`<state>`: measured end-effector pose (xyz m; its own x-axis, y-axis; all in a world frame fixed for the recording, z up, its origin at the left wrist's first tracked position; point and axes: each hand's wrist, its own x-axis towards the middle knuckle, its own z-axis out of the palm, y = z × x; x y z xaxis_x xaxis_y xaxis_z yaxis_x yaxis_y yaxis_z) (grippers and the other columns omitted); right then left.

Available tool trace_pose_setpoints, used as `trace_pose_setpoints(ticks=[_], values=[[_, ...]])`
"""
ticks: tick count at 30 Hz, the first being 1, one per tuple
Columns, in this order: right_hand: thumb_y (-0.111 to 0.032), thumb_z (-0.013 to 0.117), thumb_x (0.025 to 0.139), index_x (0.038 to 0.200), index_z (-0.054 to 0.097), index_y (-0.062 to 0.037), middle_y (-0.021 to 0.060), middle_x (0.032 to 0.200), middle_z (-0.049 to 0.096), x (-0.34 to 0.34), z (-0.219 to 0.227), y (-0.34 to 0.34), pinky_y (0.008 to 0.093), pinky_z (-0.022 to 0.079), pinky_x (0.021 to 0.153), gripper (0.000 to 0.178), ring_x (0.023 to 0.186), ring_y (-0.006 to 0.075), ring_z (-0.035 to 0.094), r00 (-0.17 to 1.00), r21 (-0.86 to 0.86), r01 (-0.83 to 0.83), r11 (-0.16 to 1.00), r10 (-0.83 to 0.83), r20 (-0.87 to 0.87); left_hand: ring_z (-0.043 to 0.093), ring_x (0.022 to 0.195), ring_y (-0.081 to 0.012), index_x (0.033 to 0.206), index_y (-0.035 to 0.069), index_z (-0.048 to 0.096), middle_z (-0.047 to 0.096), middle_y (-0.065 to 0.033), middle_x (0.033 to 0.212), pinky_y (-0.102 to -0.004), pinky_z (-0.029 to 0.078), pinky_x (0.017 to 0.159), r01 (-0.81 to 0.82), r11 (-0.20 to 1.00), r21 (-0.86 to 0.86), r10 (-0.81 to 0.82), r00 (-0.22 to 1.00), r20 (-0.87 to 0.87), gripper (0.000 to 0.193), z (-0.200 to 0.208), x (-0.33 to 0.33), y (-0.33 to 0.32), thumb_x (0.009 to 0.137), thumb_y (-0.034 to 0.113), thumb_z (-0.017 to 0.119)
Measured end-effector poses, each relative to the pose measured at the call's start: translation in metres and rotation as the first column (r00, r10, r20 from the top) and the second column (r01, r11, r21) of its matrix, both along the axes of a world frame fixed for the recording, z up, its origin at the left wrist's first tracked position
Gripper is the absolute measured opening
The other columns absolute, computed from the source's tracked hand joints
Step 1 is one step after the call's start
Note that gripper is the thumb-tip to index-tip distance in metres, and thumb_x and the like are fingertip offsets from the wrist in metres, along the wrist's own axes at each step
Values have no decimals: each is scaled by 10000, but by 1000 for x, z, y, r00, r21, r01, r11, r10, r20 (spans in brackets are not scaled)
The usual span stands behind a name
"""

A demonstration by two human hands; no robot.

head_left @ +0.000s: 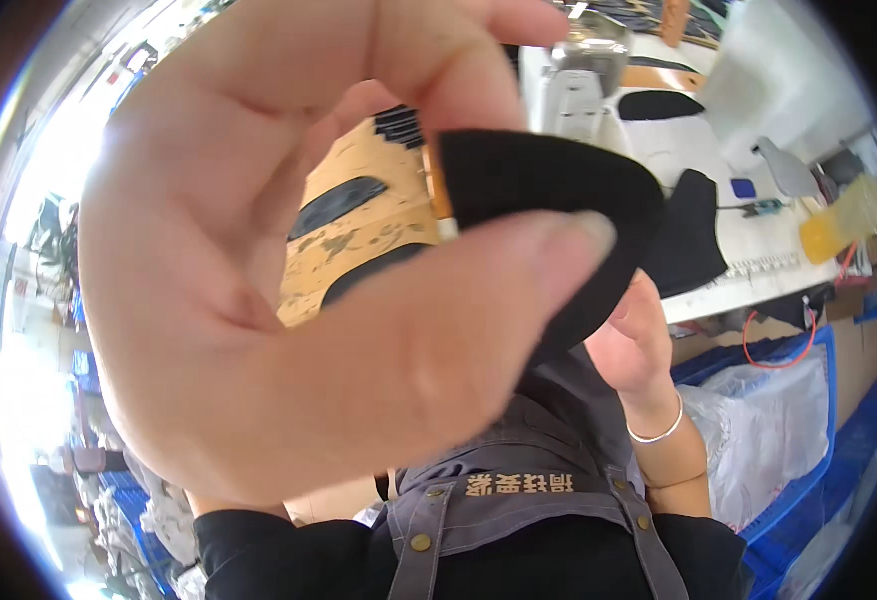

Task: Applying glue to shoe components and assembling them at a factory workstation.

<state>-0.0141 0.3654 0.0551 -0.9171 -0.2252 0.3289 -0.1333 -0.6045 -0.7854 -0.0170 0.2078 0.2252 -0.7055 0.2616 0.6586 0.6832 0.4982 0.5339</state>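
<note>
My left hand is raised very close to the head camera and fills much of the view. Its thumb presses on a curved black fabric piece that looks soft and bent over, pinched against the fingers. Lower and farther off, my right hand, with a silver bangle on the wrist, is partly covered by that piece. Most of its fingers are hidden, so its grip does not show. Just above it, another black fabric piece overlaps the edge of the white table; whether the hand touches it is unclear.
A sewing machine stands on the white table. Black cut pieces lie beside it and on a worn tan board. At right are a yellow bottle and a blue crate holding clear plastic.
</note>
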Motion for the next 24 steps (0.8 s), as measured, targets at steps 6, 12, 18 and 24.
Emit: trace_pose_setpoints(ticks=[6, 12, 18, 24], values=[[-320, 594, 883, 1040, 592, -25, 105, 1159, 546, 8, -21, 20, 304, 382, 915, 334, 991, 145, 527, 997, -132, -70, 989, 63, -53, 520, 1227, -339, 695, 119, 463, 580, -295, 1228, -449, 271, 1075, 190, 980, 58, -186, 980, -69, 171, -14, -19, 12, 668, 226, 594], [-110, 681, 854, 1114, 511, -71, 40, 1071, 541, 17, -17, 14, 270, 415, 858, 313, 980, 111, 531, 999, -174, 40, 984, -34, 36, 512, 1224, -325, 762, 73, 517, 575, -286, 1236, -411, 290, 1067, 238, 971, 4, -238, 967, 94, 149, -2, -19, 22, 696, 187, 585], [14, 722, 804, 1118, 496, -72, -20, 920, 547, 16, -15, 18, 209, 408, 760, 397, 844, 48, 519, 984, -206, 158, 966, -136, 115, 484, 1250, -308, 787, 53, 522, 566, -277, 1249, -394, 305, 1068, 301, 944, 133, -320, 935, 154, 132, -13, -18, 31, 732, 151, 591], [65, 667, 792, 1092, 532, -46, -25, 850, 564, 13, 3, 65, 196, 419, 740, 348, 795, 40, 529, 947, 222, 315, 923, -322, -5, 491, 1230, -278, 794, 51, 512, 560, -223, 1280, -385, 327, 1070, 183, 975, 124, -218, 892, 395, 102, -29, -33, 1, 785, 86, 607]])
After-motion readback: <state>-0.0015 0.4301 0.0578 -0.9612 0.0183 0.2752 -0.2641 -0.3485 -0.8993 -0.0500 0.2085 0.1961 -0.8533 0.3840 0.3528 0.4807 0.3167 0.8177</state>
